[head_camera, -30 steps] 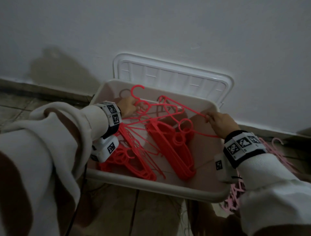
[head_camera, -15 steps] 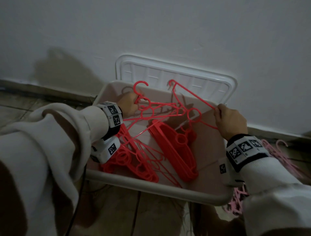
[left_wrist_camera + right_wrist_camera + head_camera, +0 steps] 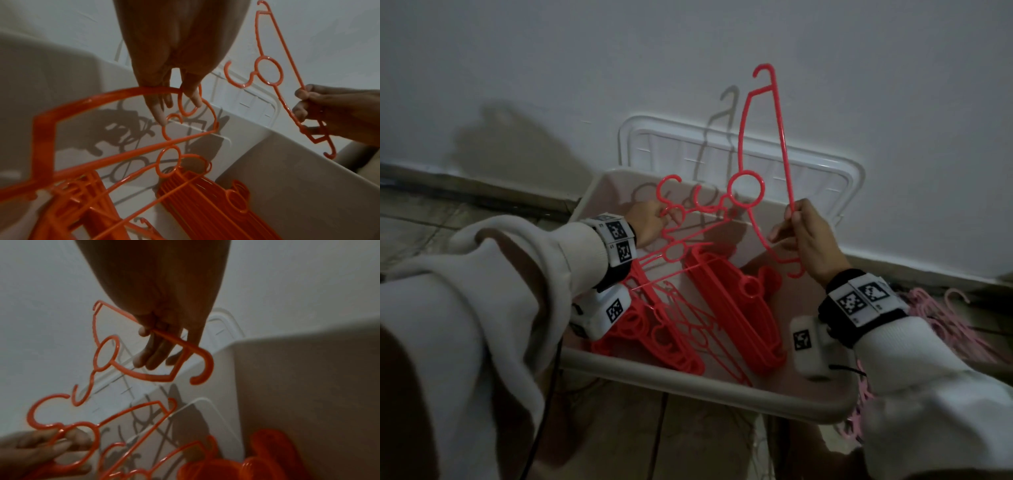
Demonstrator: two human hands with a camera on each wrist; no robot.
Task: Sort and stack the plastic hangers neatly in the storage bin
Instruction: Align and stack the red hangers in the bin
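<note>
Against the white wall point(image 3: 551, 68), the right hand point(image 3: 810, 240) is now pinching a red hanger point(image 3: 780, 137) lifted clear above the storage bin point(image 3: 688, 380), freed for stacking, while the left hand point(image 3: 645, 222) is gripping tangled hangers point(image 3: 678, 219).

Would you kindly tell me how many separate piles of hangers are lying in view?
3: a neat red stack in the middle of the bin, a looser red pile at its left, and a pink heap on the floor right of it, partly hidden.

White wall point(image 3: 551, 61), tiled floor point(image 3: 705, 442), baseboard point(image 3: 482, 198)
</note>
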